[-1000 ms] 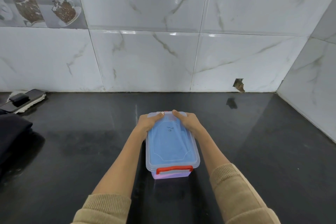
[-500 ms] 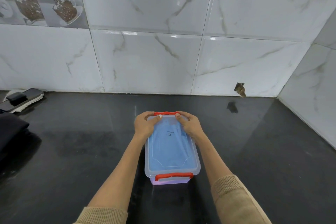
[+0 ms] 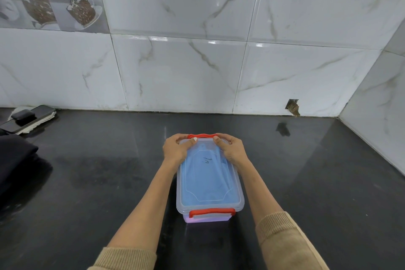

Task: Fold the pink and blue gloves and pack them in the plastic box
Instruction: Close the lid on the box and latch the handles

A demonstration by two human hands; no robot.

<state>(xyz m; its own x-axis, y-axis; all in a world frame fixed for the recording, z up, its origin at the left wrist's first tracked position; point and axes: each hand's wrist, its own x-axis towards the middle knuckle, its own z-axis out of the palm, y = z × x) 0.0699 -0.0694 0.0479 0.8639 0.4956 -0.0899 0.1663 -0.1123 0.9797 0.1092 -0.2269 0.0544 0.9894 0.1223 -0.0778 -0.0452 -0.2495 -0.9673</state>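
The plastic box (image 3: pixel 210 184) is set on the black counter (image 3: pixel 306 182) with its translucent lid (image 3: pixel 208 178) already on; blue glove fabric (image 3: pixel 203 184) is seen through the lid and a pink tint (image 3: pixel 206 219) shows low at the box's near end, so the gloves are judged to be packed. The near red clasp (image 3: pixel 212 212) lies down over the rim. At the box's far end, the other red clasp (image 3: pixel 200 135) is raised just above the lid edge. The left hand (image 3: pixel 176 151) is curled over the far-left corner of the box, thumb laid on the lid; the right hand (image 3: pixel 232 149) is curled over the far-right corner likewise. Each grip is thus closed on the box's end, probably so the lid is pinned while the far clasp is pressed home. A phone (image 3: pixel 26 119) lies well left of the box, by the wall.
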